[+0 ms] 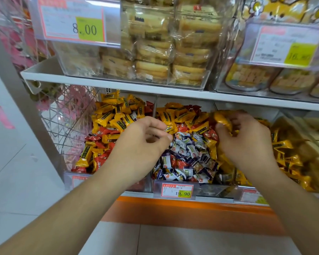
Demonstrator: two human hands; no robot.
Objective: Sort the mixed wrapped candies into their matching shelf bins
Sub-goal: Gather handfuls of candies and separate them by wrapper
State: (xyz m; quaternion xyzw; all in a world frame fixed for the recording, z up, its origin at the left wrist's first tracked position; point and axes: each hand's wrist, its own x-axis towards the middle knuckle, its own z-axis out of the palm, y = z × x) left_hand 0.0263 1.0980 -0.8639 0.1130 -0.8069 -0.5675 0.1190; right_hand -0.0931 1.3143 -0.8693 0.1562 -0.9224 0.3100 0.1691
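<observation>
Below, both forearms reach up and forward to the lower shelf: the left hand, knuckles toward the viewer and fingers curled, pinches a yellow-wrapped candy at its fingertips near the divider between the left bin and the middle bin. The right hand, wrist bent and fingers curled downward, grips a blurred cluster of orange-yellow candies above the boundary of the middle bin and the right bin. Mixed candies in white, purple, red and yellow wrappers fill the middle bin between the two hands, above a price tag reading 19.90.
</observation>
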